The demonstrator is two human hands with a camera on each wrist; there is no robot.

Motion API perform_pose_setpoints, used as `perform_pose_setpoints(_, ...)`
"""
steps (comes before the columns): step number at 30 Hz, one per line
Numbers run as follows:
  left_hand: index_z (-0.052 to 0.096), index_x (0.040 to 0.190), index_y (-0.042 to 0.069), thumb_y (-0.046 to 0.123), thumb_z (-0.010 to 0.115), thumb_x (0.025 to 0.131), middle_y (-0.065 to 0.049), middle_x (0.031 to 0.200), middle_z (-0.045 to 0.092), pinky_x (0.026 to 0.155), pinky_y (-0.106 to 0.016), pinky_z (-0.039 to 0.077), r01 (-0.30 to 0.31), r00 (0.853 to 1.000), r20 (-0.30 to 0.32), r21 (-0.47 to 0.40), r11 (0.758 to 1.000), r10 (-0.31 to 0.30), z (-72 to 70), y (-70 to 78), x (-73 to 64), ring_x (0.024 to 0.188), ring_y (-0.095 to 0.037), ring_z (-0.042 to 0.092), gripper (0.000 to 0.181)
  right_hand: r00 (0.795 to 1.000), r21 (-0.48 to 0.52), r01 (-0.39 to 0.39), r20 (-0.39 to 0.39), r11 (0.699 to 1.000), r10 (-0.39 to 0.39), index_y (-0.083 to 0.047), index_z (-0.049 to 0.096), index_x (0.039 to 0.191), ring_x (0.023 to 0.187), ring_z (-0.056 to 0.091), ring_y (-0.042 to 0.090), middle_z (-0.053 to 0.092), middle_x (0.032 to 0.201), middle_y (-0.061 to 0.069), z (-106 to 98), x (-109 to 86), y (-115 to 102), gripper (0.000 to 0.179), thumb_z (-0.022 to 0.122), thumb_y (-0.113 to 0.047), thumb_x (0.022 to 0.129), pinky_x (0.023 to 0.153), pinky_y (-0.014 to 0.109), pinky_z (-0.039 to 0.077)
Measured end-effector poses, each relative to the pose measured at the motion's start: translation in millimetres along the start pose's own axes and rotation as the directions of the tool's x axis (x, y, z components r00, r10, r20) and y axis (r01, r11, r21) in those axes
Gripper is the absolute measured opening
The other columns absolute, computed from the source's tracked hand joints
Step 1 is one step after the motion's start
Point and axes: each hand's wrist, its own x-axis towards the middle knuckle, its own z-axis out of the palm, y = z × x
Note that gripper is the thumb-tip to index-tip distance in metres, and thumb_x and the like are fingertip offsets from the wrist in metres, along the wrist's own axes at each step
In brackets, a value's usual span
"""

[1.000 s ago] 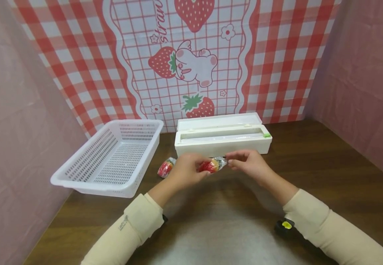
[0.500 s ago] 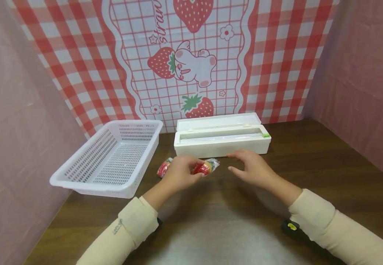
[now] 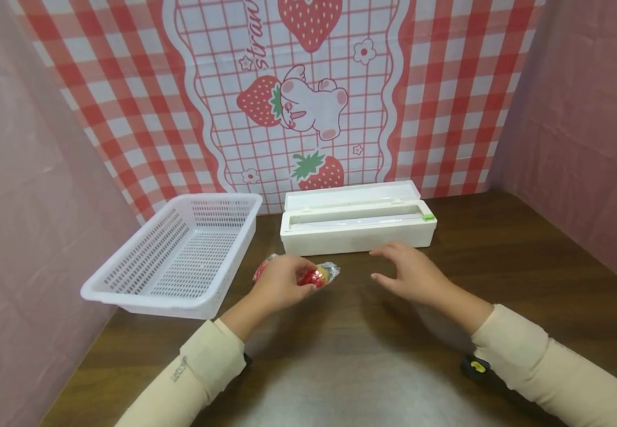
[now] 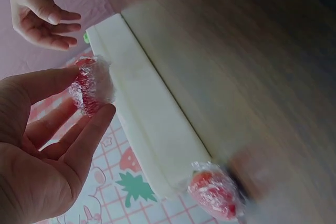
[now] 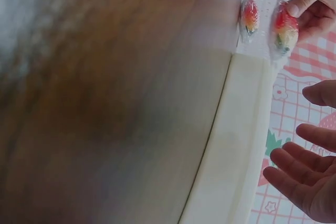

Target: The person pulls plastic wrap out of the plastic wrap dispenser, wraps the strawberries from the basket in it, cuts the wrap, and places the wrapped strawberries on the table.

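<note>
My left hand (image 3: pixel 278 283) pinches a strawberry wrapped in clear film (image 3: pixel 315 276) between thumb and fingers, above the table. In the left wrist view the wrapped strawberry (image 4: pixel 92 87) shows red under crinkled film. Its yellow and green end faces right in the head view. Another film-wrapped strawberry (image 5: pixel 250 16) lies on the table by the basket, partly hidden behind my left hand in the head view. My right hand (image 3: pixel 414 274) holds nothing, its fingers spread and relaxed in front of a long white cling film box (image 3: pixel 358 239).
The cling film box stands at the back with its lid raised, a roll of film (image 3: pixel 358 222) inside and a green tab at its right end. A white perforated plastic basket (image 3: pixel 92 289) stands on the left. Behind hangs a red checked strawberry cloth (image 3: pixel 447 107).
My right hand has let go of the film end and moved slightly right. The left hand has carried the wrapped strawberry left and slightly nearer, now covering more of the other strawberry.
</note>
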Motion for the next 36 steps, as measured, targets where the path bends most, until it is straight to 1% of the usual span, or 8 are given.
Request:
perform_pose_setpoints(5,0.075,0.101,0.008,0.020,0.083,0.075,-0.003,0.092,0.071,0.074,-0.034,0.050,0.016,1.000,0.008,0.086,0.996,-0.017,-0.2,-10.0,-2.6,0.082,-0.017,0.062,0.029,1.000,-0.001,-0.019,0.008,1.000,0.019,0.002,0.067,0.109,0.089,0.062,0.028,0.067,0.101,0.014,0.1,-1.0,0.1,0.037,0.078,-0.017,0.080,0.078,0.048,0.052)
perform_pose_setpoints(9,0.075,0.100,0.008,0.019,0.083,0.075,-0.002,0.090,0.071,0.075,-0.035,0.050,0.043,0.999,0.016,0.093,0.995,-0.044,-0.4,-18.4,-4.5,0.082,-0.017,0.063,0.028,0.999,0.010,-0.027,0.018,1.000,0.027,0.001,0.067,0.108,0.088,0.062,0.027,0.066,0.101,0.013,0.6,-1.8,0.4,0.036,0.078,-0.017,0.080,0.076,0.047,0.052)
perform_pose_setpoints(15,0.075,0.097,0.008,0.016,0.083,0.073,-0.002,0.088,0.071,0.074,-0.035,0.052,0.079,0.997,-0.002,0.103,0.992,-0.079,-3.2,-32.8,-6.4,0.081,-0.018,0.063,0.027,0.999,0.012,-0.030,0.025,0.999,0.030,0.000,0.068,0.107,0.089,0.062,0.027,0.066,0.101,0.012,2.4,-3.1,1.8,0.034,0.078,-0.018,0.080,0.077,0.047,0.053)
perform_pose_setpoints(19,0.075,0.095,0.008,0.016,0.084,0.071,-0.002,0.087,0.070,0.072,-0.036,0.051,0.102,0.995,-0.019,0.136,0.985,-0.101,-4.7,-42.1,-7.8,0.077,-0.019,0.062,0.026,0.999,0.014,-0.033,0.036,0.999,0.032,0.001,0.068,0.108,0.090,0.063,0.028,0.067,0.103,0.013,2.4,-2.5,1.6,0.035,0.078,-0.018,0.081,0.078,0.047,0.053)
perform_pose_setpoints(21,0.074,0.091,0.008,0.016,0.084,0.071,-0.003,0.082,0.068,0.070,-0.036,0.050,0.116,0.993,-0.019,0.149,0.982,-0.115,-5.0,-45.9,-8.8,0.074,-0.019,0.060,0.024,0.999,0.013,-0.034,0.041,0.999,0.033,0.001,0.068,0.108,0.091,0.063,0.028,0.067,0.104,0.013,2.5,-2.7,1.2,0.035,0.078,-0.018,0.081,0.078,0.047,0.053)
perform_pose_setpoints(24,0.073,0.091,0.006,0.017,0.083,0.072,-0.004,0.079,0.065,0.069,-0.037,0.049,0.153,0.988,-0.016,0.173,0.973,-0.153,-6.0,-49.9,-9.6,0.073,-0.021,0.058,0.024,0.998,0.016,-0.037,0.048,0.999,0.036,0.001,0.068,0.108,0.091,0.063,0.028,0.067,0.103,0.013,2.5,-3.1,0.3,0.035,0.078,-0.018,0.081,0.078,0.047,0.053)
perform_pose_setpoints(28,0.070,0.093,0.005,0.016,0.084,0.071,-0.005,0.080,0.062,0.070,-0.038,0.049,0.218,0.975,0.010,0.188,0.958,-0.224,-8.3,-52.8,-10.3,0.076,-0.022,0.057,0.028,0.998,0.027,-0.039,0.060,0.999,0.038,0.000,0.067,0.108,0.090,0.063,0.027,0.066,0.103,0.012,2.4,-3.3,-0.5,0.033,0.077,-0.018,0.082,0.078,0.047,0.053)
perform_pose_setpoints(36,0.069,0.089,0.006,0.012,0.085,0.068,-0.006,0.082,0.064,0.076,-0.039,0.051,0.244,0.963,0.067,0.185,0.952,-0.260,-10.1,-53.1,-9.0,0.080,-0.024,0.060,0.027,0.997,0.031,-0.031,0.065,0.999,0.029,-0.001,0.067,0.108,0.089,0.063,0.026,0.066,0.101,0.011,2.0,-1.7,-1.6,0.033,0.077,-0.019,0.082,0.076,0.046,0.053)
